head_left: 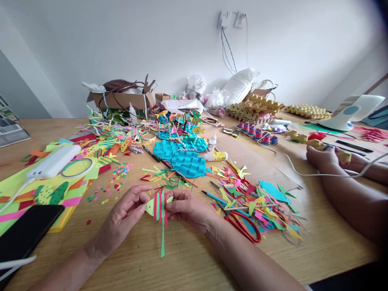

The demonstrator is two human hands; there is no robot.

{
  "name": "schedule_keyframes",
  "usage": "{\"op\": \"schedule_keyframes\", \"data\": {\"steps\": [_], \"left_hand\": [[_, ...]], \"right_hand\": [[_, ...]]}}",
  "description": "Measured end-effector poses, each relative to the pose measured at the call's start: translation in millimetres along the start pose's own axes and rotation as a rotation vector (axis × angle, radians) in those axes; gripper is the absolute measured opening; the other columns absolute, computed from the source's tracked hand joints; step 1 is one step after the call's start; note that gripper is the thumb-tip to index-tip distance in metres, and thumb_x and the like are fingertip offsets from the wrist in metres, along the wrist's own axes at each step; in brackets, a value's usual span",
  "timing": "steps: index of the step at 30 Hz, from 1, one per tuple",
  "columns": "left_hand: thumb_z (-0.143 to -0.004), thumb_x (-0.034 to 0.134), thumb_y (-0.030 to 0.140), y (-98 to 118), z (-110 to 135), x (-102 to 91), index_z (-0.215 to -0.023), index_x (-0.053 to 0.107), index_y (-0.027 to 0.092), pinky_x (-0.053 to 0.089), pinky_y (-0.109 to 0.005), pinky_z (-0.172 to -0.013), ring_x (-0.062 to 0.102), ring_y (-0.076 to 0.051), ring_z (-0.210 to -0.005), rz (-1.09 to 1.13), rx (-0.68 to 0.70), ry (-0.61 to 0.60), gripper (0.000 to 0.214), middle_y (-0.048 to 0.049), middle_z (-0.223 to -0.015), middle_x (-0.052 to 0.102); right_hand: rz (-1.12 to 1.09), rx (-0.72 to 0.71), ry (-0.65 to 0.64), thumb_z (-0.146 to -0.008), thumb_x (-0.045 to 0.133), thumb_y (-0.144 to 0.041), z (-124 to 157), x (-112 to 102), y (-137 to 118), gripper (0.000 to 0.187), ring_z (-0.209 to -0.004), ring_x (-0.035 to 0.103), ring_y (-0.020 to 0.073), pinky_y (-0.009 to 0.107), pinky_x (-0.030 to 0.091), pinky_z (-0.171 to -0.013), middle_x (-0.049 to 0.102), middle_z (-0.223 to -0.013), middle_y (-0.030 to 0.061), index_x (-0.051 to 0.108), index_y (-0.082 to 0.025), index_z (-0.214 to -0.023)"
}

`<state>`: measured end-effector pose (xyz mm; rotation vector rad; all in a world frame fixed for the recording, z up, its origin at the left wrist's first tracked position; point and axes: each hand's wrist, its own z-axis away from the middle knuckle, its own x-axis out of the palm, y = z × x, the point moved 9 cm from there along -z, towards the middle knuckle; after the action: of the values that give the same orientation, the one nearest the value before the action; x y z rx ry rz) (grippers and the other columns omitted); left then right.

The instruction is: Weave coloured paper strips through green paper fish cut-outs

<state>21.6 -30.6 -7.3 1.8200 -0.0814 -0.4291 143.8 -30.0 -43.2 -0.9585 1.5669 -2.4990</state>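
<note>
A small pale-green paper fish (150, 207) with a dark eye dot is held up over the wooden table between my two hands. Red and green paper strips (160, 206) cross its body, and one long green strip (163, 240) hangs below it. My left hand (125, 214) pinches the head end with thumb and fingers. At the tail end, my right hand (188, 210) grips the fish between thumb and fingers. Red-handled scissors (244, 226) lie right of my right hand, partly under paper scraps (260, 202).
Blue scalloped paper discs (189, 163) lie ahead, beside glue bottles (216, 156). To the left are coloured sheets (18, 182), a white power bank (56, 161) and a black phone (27, 238). At right, another person's hands (324, 157) hold an egg-carton piece, with a white cable (298, 171) nearby.
</note>
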Motion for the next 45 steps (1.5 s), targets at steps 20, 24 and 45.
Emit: {"op": "schedule_keyframes", "data": {"steps": [20,24,45], "left_hand": [[-0.074,0.056,0.040,-22.4,-1.0,19.1,-0.074,0.052,0.018,0.041,-0.023,-0.055,0.050,-0.014,-0.061,0.263,-0.351,-0.005,0.022,0.0007,-0.064,0.054],[-0.071,0.058,0.038,-24.6,-2.5,18.6,-0.065,0.050,0.018,0.039,-0.022,-0.052,0.048,-0.013,-0.056,0.207,-0.351,-0.003,0.023,0.0018,-0.058,0.052],[-0.074,0.060,0.033,-32.6,-15.4,-37.3,-0.071,0.057,0.017,0.046,-0.025,-0.060,0.055,-0.015,-0.065,0.289,-0.274,0.270,0.017,-0.0001,-0.066,0.060]], "right_hand": [[0.241,-0.133,0.094,-0.057,0.069,-0.036,0.2,-5.8,-13.2,0.026,-0.051,0.045,0.0077,0.021,0.029,-0.051,0.053,-0.057,-0.0050,0.057,-0.016,-0.069],[0.300,-0.113,0.097,-0.058,0.066,-0.035,-1.7,-7.3,-7.9,0.025,-0.050,0.041,0.0074,0.021,0.027,-0.050,0.051,-0.056,-0.0047,0.054,-0.016,-0.068],[0.934,-0.469,0.280,-0.076,0.044,-0.020,11.2,1.2,-32.4,0.006,-0.056,0.045,0.0115,0.022,0.034,-0.052,0.049,-0.061,-0.0019,0.050,-0.018,-0.075]]}}
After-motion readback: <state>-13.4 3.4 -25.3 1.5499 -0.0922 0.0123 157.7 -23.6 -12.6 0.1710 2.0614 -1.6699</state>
